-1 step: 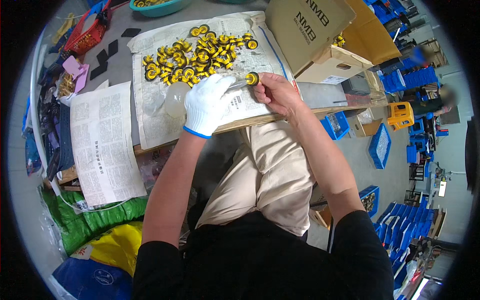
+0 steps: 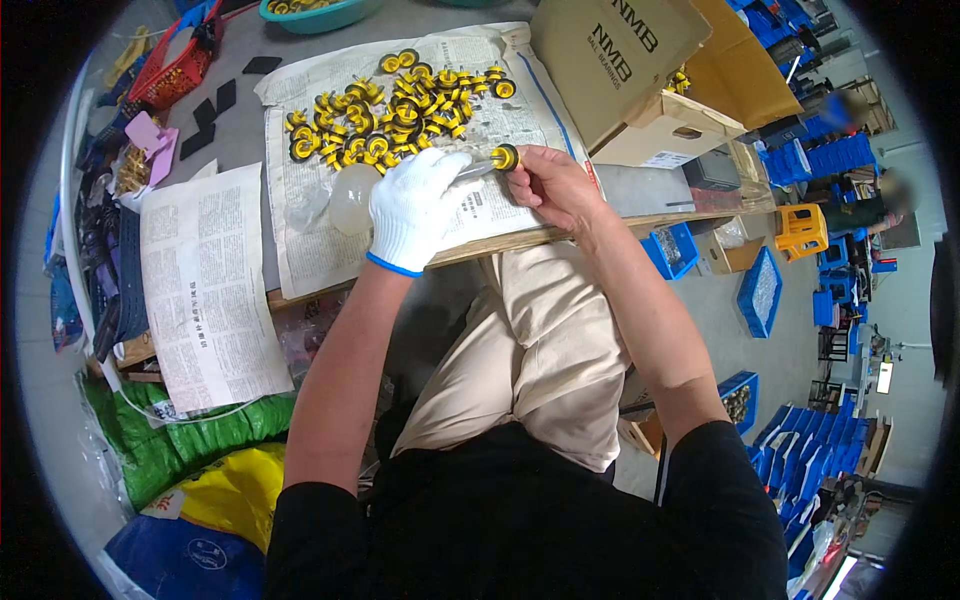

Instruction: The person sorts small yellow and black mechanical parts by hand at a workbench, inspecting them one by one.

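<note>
My left hand (image 2: 418, 205), in a white knit glove with a blue cuff, is closed around a translucent squeeze bottle (image 2: 352, 200). The bottle's round end shows left of the glove, and a clear narrow tip (image 2: 476, 171) sticks out to the right. That tip reaches close to a small yellow-and-black wheel-shaped part (image 2: 504, 157); whether they touch I cannot tell. My bare right hand (image 2: 556, 186) pinches this part by its lower right side. Beyond both hands, a heap of similar yellow-and-black parts (image 2: 400, 112) lies on newspaper (image 2: 525, 110).
An open cardboard box (image 2: 640, 130) stands right of the newspaper. A teal basin (image 2: 318, 16) and a red basket (image 2: 180, 65) sit at the back. Black flat pieces (image 2: 226, 96) lie to the left. Another newspaper sheet (image 2: 210, 290) hangs over the table's front edge.
</note>
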